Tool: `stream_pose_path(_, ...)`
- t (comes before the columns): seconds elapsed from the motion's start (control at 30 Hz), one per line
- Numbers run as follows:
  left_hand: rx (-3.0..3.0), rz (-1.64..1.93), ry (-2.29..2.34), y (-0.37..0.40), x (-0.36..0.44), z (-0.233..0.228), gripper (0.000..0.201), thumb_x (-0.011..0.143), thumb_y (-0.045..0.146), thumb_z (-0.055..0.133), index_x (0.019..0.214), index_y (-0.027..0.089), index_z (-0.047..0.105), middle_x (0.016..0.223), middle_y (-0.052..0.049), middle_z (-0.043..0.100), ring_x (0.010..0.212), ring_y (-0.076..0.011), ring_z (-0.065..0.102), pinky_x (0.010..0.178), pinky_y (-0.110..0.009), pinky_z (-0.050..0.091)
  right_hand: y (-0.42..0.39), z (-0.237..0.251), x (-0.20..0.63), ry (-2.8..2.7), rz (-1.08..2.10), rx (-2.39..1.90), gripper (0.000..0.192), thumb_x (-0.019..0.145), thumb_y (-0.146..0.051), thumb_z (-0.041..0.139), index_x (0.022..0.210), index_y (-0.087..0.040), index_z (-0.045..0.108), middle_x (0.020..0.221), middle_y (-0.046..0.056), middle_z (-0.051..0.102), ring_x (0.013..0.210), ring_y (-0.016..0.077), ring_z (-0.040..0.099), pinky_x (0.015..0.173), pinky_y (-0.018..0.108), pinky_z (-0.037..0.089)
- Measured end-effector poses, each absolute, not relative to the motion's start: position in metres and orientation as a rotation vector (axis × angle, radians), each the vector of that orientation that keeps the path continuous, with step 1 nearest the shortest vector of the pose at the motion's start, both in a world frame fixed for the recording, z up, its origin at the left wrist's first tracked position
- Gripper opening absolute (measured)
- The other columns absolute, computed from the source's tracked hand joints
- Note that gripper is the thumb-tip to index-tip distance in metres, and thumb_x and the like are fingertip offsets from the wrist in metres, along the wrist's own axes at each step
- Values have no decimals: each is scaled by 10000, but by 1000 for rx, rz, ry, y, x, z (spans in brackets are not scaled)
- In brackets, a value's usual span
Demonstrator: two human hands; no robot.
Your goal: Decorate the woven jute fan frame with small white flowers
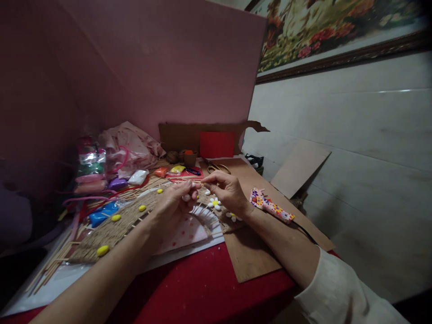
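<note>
My left hand is closed, with a small bit of white clay at its fingertips. Close beside it, my right hand is pinched, its fingertips almost meeting the left ones; what they hold is too small to make out. Beneath both hands lies an arched piece woven of brown twine over thin sticks. Yellow clay dots sit along its left part. On its right part are clay flowers, one a white-petalled flower with a yellow centre, another lower flower partly under my right wrist.
A floral-patterned glue gun lies on the brown board at right. Behind are scissors, a yellow clay packet, and a white packet. A blue packet lies left. Red cloth covers the table's front.
</note>
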State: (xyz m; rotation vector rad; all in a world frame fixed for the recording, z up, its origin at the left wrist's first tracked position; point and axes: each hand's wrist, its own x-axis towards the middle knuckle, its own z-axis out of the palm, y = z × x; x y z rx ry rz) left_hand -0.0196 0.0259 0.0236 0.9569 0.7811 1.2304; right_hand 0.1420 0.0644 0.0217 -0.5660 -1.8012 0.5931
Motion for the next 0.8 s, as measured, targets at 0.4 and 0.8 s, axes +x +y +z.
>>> stream_pose_path(0.4,989,1288,839,27,-21,22,263,665,319,754,786,115,639,588,-3,601,362,-19,360,341,-157,195,69,20,144,-1728,588,-610,80,791,-213,618,795,-173,687,718,22,586,673,129,520,580,260,410)
stream_pose_path(0.8,987,1303,895,26,-21,22,356,612,347,784,847,110,659,536,13,584,296,-3,267,306,-166,107,69,21,145,-1739,519,-607,89,807,-208,605,809,-171,686,726,24,588,671,127,522,575,265,403)
